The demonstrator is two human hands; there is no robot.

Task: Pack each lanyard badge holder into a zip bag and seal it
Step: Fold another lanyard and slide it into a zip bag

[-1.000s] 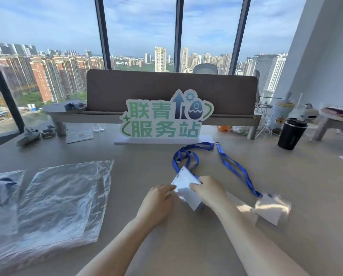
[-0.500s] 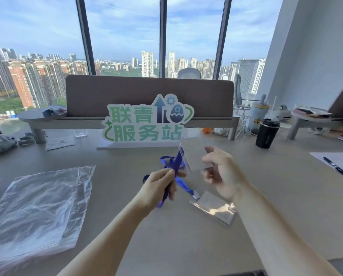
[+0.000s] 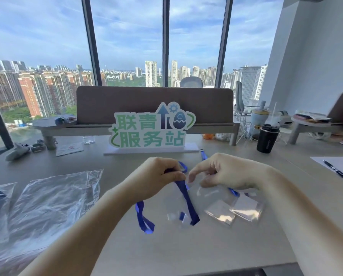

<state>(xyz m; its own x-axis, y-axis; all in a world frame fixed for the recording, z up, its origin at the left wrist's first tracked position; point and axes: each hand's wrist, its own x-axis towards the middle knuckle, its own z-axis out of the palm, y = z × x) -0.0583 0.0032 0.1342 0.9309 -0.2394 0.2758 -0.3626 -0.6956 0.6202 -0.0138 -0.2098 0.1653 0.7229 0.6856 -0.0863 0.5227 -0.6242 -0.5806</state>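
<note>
The left hand (image 3: 158, 176) is up above the pale wooden desk (image 3: 216, 246), fingers curled tight around a bunched blue fabric lanyard strap (image 3: 186, 200), thumb and forefinger pinching it near the top. The strap drops from that grip in a long loop, its folded end hanging just above the desk, with another curl of blue ribbon trailing out below the left wrist. Something clear and glinting, blurred, dangles beside the loop's lower end; whether it is the strap's own clear plastic badge holder cannot be told.

The right hand (image 3: 222, 174) hovers just beside the left, fingers loosely bent, forefinger tip almost meeting the left thumb, and it is gripping nothing that can be made out. Under it lie two clear plastic badge holders with white card inserts (image 3: 234, 212), side by side and flat on the desk, a second blue strap running out from them beneath the right wrist.

Off to the left, well apart from the hands, a stack of clear plastic zip bags (image 3: 47, 200) lies flat. At the back stands a green-and-white cut-out sign with Chinese characters (image 3: 148, 130). To the right sits a black lidded tumbler (image 3: 267, 139), and a black pen (image 3: 335, 170) rests on white paper at the desk's right edge.
</note>
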